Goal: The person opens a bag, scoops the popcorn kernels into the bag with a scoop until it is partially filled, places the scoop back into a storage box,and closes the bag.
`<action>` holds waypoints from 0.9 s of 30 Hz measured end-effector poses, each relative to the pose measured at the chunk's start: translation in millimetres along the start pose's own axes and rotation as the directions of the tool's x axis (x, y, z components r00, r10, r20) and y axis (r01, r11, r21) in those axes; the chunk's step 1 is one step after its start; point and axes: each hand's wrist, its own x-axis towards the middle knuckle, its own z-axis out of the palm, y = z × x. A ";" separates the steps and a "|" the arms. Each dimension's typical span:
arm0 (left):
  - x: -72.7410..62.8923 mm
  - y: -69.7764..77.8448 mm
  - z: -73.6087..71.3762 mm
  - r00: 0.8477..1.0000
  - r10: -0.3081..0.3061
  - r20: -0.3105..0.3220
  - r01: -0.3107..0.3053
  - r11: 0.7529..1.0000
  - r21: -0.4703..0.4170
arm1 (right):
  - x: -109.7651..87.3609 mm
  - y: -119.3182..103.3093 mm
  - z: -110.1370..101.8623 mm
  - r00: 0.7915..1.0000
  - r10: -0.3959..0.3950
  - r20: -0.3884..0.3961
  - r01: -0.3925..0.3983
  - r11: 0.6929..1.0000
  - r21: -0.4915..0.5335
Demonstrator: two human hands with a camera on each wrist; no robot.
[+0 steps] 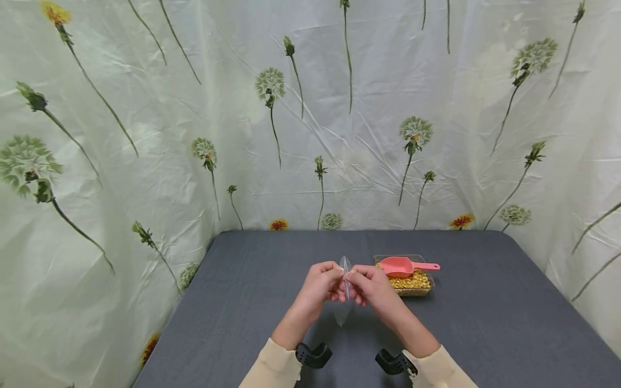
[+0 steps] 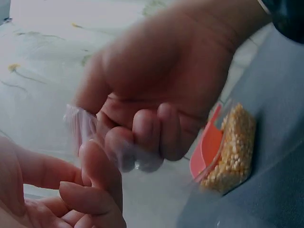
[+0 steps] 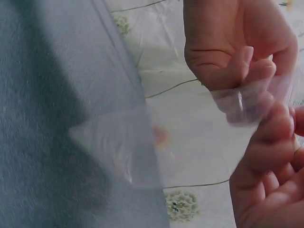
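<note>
A clear plastic zip bag (image 1: 342,314) hangs between the two hands, its pointed lower part dangling above the table. My left hand (image 1: 314,288) pinches one side of its top edge between thumb and fingers. From the other side my right hand (image 1: 377,289) pinches the same edge, the fingertips of both hands nearly meeting. In the right wrist view the bag (image 3: 121,147) looks flat, and no contents show through it. Whether its mouth is parted cannot be made out.
Right of the hands, a clear container (image 1: 413,292) of yellow corn kernels (image 1: 411,281) stands on the dark grey table (image 1: 252,269). A pink scoop (image 1: 399,267) lies on the kernels, its handle past the rim. Behind the table hangs a dandelion-print curtain (image 1: 305,178).
</note>
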 end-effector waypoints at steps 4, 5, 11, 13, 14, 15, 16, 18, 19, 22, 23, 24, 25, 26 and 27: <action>1.0 -0.5 1.5 0.998 0.034 -0.054 -0.027 0.992 0.121 | -0.5 -2.8 0.2 0.996 -0.013 -0.086 0.001 0.990 -0.139; 0.9 0.0 1.9 0.997 0.046 -0.064 -0.036 0.987 0.154 | -0.6 -3.1 0.0 0.995 -0.019 -0.101 0.001 0.984 -0.177; -1.6 6.2 5.3 0.989 0.113 -0.098 -0.064 0.914 0.400 | -1.7 -5.3 -0.4 0.983 -0.100 -0.157 0.019 0.892 -0.452; -2.3 8.3 6.2 0.984 0.145 -0.102 -0.077 0.868 0.491 | -2.0 -7.1 0.2 0.977 -0.136 -0.164 0.031 0.851 -0.524; -2.5 9.2 6.6 0.982 0.162 -0.101 -0.085 0.844 0.529 | -2.5 -8.4 0.5 0.974 -0.153 -0.168 0.035 0.832 -0.554; -2.6 9.6 6.7 0.979 0.176 -0.100 -0.090 0.823 0.561 | -2.9 -9.4 0.7 0.971 -0.170 -0.169 0.040 0.811 -0.583; -2.8 10.0 6.7 0.977 0.187 -0.099 -0.094 0.803 0.589 | -3.4 -10.3 0.9 0.968 -0.183 -0.170 0.043 0.792 -0.609; -3.4 10.4 6.1 0.975 0.200 -0.099 -0.095 0.773 0.628 | -4.7 -11.8 1.1 0.964 -0.205 -0.170 0.044 0.751 -0.659; -3.6 10.0 5.5 0.973 0.206 -0.101 -0.094 0.761 0.642 | -5.3 -12.3 1.3 0.962 -0.215 -0.168 0.044 0.731 -0.681; -3.5 8.5 3.4 0.969 0.225 -0.106 -0.095 0.731 0.676 | -6.1 -12.3 1.3 0.956 -0.234 -0.174 0.028 0.667 -0.745; -3.5 8.4 2.8 0.967 0.232 -0.107 -0.097 0.721 0.686 | -6.3 -12.3 1.2 0.955 -0.236 -0.180 0.016 0.648 -0.761; -3.6 8.6 2.6 0.964 0.243 -0.109 -0.100 0.710 0.697 | -6.2 -12.2 1.0 0.953 -0.240 -0.184 0.008 0.629 -0.777; -3.7 8.9 2.5 0.959 0.258 -0.113 -0.102 0.690 0.717 | -6.0 -12.3 0.8 0.951 -0.244 -0.189 -0.003 0.606 -0.795; -4.1 9.8 3.1 0.954 0.276 -0.119 -0.100 0.663 0.742 | -5.8 -12.3 0.4 0.949 -0.251 -0.193 -0.012 0.581 -0.814; -4.3 10.6 3.7 0.946 0.297 -0.126 -0.094 0.627 0.773 | -5.7 -12.6 0.0 0.945 -0.261 -0.195 -0.018 0.554 -0.832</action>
